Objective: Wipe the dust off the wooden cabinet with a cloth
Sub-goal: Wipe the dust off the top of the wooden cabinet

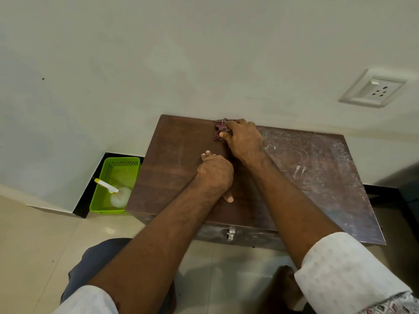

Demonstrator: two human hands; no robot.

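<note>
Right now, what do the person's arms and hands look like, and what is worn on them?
Both forearms are bare. Each arm has a pale, whitish sleeve with a faint dotted pattern, rolled up near the elbow: left sleeve, right sleeve. The left hand and right hand wear no gloves; no rings or watch are visible.

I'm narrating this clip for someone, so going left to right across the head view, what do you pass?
Green basket → left hand → right hand holding the cloth → dusty part of the cabinet top → wall socket.
</note>
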